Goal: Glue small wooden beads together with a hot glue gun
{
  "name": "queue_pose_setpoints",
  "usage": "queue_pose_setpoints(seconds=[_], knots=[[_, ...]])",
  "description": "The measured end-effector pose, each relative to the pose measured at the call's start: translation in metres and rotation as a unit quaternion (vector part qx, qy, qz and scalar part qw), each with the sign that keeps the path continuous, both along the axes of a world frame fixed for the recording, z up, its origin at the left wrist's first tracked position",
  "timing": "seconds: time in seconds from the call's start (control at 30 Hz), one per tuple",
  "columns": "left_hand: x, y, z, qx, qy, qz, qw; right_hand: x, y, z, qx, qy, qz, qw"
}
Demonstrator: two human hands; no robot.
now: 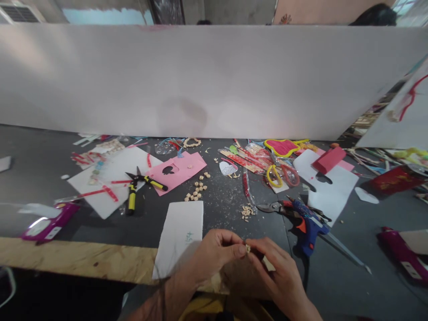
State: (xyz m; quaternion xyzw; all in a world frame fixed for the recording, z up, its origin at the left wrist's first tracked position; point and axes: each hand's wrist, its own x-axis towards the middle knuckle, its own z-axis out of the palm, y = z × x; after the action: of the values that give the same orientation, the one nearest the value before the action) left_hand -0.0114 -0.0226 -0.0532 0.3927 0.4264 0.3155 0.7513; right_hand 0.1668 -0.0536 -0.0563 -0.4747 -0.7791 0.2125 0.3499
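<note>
My left hand (219,249) and my right hand (276,265) meet at the front edge of the table. Between their fingertips is a small knobbly beige piece (248,248), pinched from both sides. A white card (179,236) with green writing lies under and beside my left hand. Beyond it sits a group of similar beige pieces (195,194). Further from my right hand is a little heap of tiny beige bits (247,212). A blue glue gun (312,232) lies to the right of my right hand.
Yellow-handled pliers (132,196) rest on white and pink paper (180,169) at left. Scissors (274,176), pruning shears (270,207) and a red can (397,179) lie at right. Purple tools (51,223) flank both sides. A tall white board (214,80) closes off the back.
</note>
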Motion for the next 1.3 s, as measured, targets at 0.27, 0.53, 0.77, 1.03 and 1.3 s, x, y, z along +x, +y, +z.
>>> queue_pose_setpoints(seconds=[0.27, 0.53, 0.77, 1.03, 1.3], knots=[[0.002, 0.0, 0.003, -0.015, -0.008, 0.013, 1.0, -0.002, 0.001, -0.001, -0.014, 0.021, 0.012, 1.0], [0.002, -0.001, -0.001, -0.018, -0.035, 0.014, 0.999, -0.001, 0.0, -0.005, -0.013, 0.014, 0.007, 1.0], [0.005, -0.003, 0.001, -0.042, -0.075, 0.021, 0.996, -0.002, 0.001, -0.002, 0.008, 0.018, -0.008, 1.0], [0.005, -0.003, 0.002, -0.043, -0.054, 0.019, 0.997, -0.004, 0.002, 0.005, -0.001, 0.022, 0.02, 1.0], [0.007, -0.003, 0.0, -0.034, -0.048, 0.03, 0.998, -0.007, 0.004, 0.005, -0.007, 0.029, 0.027, 0.999]])
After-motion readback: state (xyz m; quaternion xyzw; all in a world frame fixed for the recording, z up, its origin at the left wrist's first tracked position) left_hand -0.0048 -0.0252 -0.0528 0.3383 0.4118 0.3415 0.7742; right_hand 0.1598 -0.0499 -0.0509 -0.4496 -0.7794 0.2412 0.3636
